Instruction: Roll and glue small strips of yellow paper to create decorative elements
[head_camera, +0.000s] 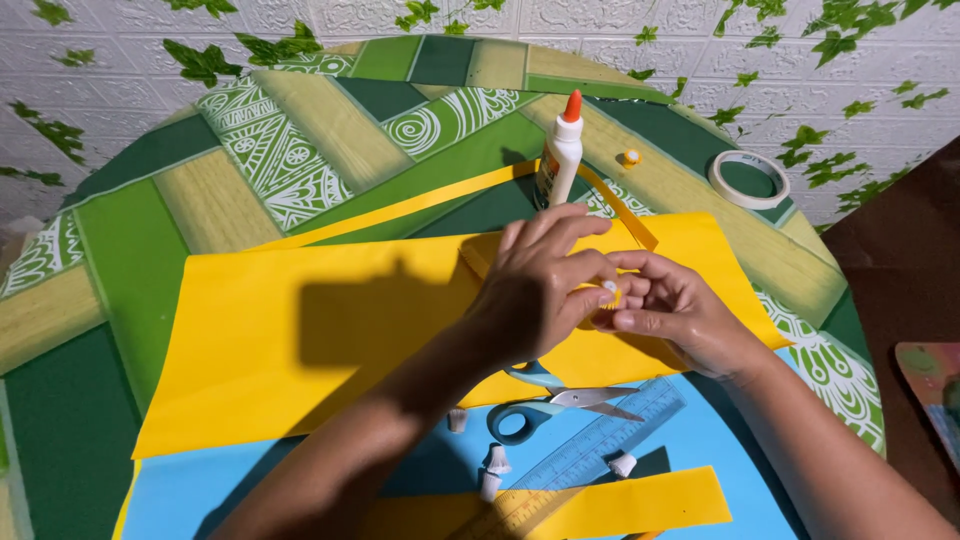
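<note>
A small rolled piece of yellow paper is pinched between the fingertips of both hands, just above the large yellow sheet spread over the round green patterned table. The left hand is arched over it from the left, knuckles up, with the thumb and forefinger closed on the roll and the other fingers extended forward. The right hand is brought in from the right, palm turned inward, its fingers curled around the roll's other end. Both forearms are stretched in from the lower edge of the view. Just below the hands, blue-handled scissors and a clear ruler are laid on a blue sheet. Behind the hands, a glue bottle is stood upright, and a tape roll is seen well apart to the right.
</note>
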